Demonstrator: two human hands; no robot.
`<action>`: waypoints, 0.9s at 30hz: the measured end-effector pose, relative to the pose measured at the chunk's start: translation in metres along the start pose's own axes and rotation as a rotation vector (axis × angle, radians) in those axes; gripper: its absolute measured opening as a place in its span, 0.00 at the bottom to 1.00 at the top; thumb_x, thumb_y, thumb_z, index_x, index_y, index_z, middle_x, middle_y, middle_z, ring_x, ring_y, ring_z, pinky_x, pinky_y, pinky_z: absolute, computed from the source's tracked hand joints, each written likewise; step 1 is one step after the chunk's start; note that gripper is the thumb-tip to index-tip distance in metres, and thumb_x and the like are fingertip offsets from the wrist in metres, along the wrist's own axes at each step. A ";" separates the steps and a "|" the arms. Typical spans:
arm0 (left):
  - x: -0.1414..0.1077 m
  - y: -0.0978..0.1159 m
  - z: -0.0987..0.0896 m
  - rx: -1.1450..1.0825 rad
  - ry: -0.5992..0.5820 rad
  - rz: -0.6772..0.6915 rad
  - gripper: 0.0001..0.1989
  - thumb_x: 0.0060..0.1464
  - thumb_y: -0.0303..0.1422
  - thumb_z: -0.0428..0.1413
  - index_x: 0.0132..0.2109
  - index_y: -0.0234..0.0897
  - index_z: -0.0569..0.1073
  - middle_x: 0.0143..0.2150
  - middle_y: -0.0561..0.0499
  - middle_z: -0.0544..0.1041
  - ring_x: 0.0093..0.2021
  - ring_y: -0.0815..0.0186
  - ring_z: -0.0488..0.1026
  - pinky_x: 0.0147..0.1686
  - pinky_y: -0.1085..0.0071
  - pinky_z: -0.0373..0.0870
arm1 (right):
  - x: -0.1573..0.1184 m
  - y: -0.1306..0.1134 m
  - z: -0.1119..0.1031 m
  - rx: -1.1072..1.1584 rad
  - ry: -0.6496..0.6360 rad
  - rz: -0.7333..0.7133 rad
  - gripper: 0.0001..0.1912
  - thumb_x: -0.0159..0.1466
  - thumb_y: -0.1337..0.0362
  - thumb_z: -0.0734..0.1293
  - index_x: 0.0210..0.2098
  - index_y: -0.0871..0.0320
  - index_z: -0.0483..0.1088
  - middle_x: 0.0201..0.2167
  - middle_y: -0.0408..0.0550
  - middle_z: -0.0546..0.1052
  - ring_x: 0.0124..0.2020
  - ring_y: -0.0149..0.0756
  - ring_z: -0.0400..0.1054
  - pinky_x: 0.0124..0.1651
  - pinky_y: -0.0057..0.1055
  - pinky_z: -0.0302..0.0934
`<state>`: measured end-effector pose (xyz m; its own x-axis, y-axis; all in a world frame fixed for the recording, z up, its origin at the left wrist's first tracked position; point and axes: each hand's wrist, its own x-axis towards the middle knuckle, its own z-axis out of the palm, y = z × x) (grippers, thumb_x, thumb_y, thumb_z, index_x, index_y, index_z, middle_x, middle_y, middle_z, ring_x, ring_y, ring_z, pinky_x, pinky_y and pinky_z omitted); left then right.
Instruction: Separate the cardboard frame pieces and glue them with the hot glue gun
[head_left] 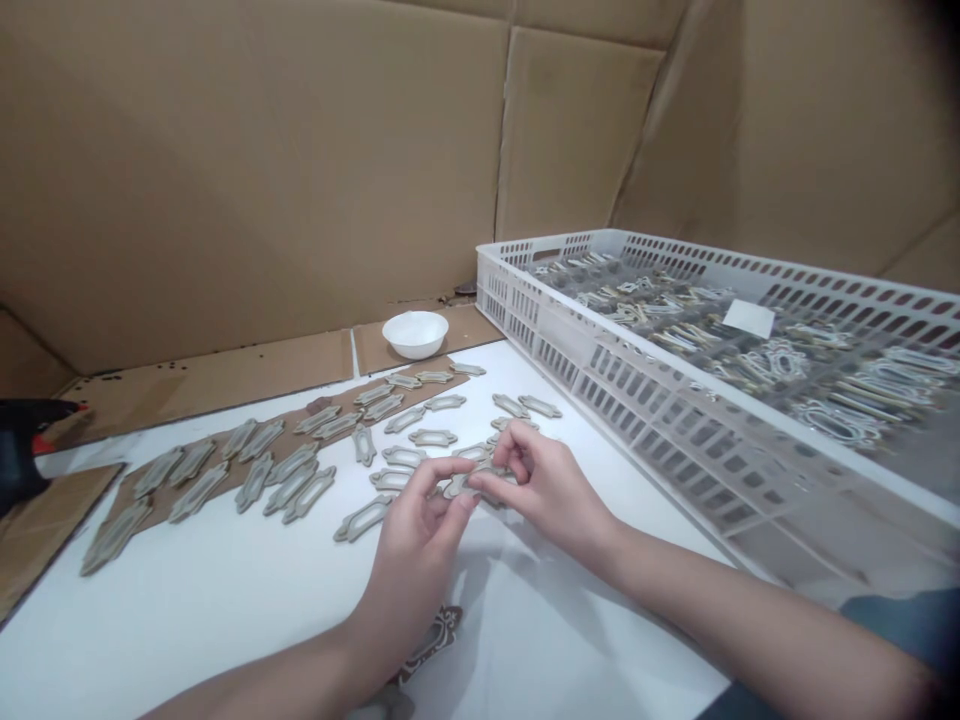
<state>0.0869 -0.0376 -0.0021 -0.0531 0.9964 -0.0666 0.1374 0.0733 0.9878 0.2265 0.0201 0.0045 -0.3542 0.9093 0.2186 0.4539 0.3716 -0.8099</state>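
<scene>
The left hand (415, 530) and right hand (544, 490) come together, fingertips pinching a small metal frame (480, 483) over the white desk (187, 620), with rows of matching frames (405, 418) beside them and a perforated plastic crate (675, 420) nearby.

Here we go, the view comes from the person's head, pitched forward and down, right in close over the left hand (416, 530) and right hand (551, 490). It looks across the white bench (187, 630) toward the cardboard wall (255, 170), with the perforated plastic crate (652, 400) cutting in along the right edge.
</scene>
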 end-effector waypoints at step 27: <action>-0.042 0.007 -0.002 1.591 -0.346 0.655 0.15 0.43 0.19 0.44 0.37 0.32 0.70 0.31 0.41 0.73 0.25 0.59 0.70 0.21 0.69 0.62 | 0.038 0.034 -0.035 -0.947 0.048 0.225 0.13 0.57 0.55 0.60 0.35 0.57 0.66 0.30 0.50 0.75 0.35 0.42 0.68 0.28 0.28 0.52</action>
<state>0.0880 -0.0788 0.0081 0.5676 0.8232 0.0172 0.8069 -0.5520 -0.2104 0.2571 0.0734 0.0044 -0.1542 0.9764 0.1514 0.9839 0.1658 -0.0671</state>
